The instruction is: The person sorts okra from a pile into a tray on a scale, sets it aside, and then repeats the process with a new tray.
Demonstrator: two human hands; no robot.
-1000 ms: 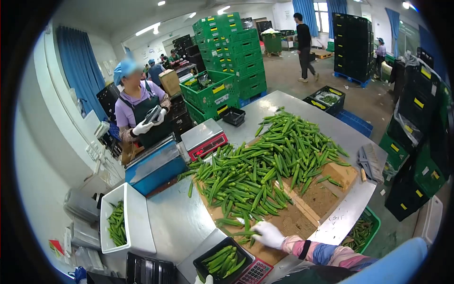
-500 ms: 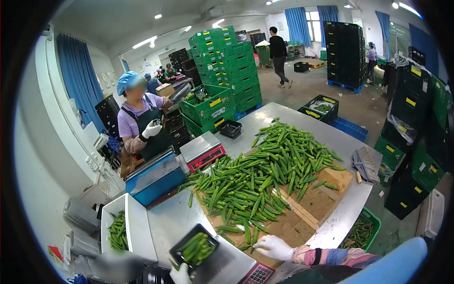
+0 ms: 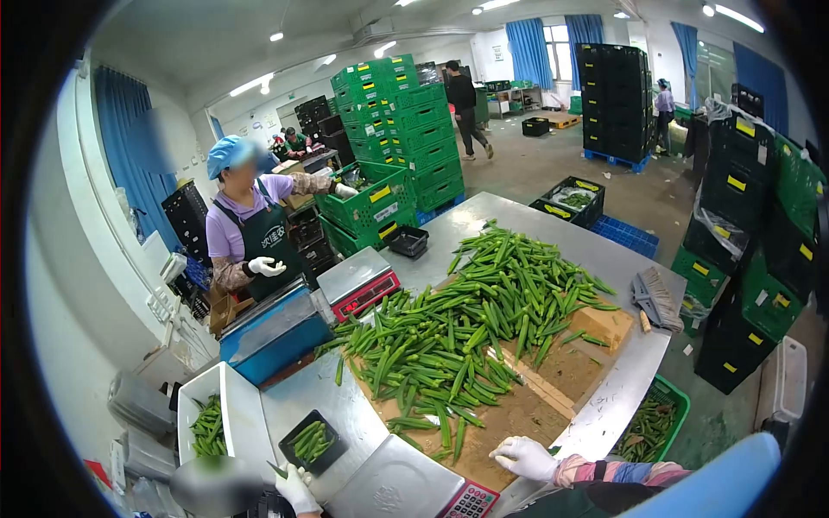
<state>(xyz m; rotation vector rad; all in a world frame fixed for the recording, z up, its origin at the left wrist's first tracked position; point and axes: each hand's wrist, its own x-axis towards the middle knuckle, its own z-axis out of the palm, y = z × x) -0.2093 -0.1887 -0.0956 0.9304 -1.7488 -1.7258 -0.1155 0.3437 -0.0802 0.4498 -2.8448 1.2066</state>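
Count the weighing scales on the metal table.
2. The far scale stands beside the blue box; the near scale lies between the left hand and right hand.

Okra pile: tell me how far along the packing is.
Looks done: one black tray holds pods, beside the bare near scale. In hand: the left hand appears to pinch a single pod; the right hand shows nothing held. Left: the large pile, so most packing seems to remain.
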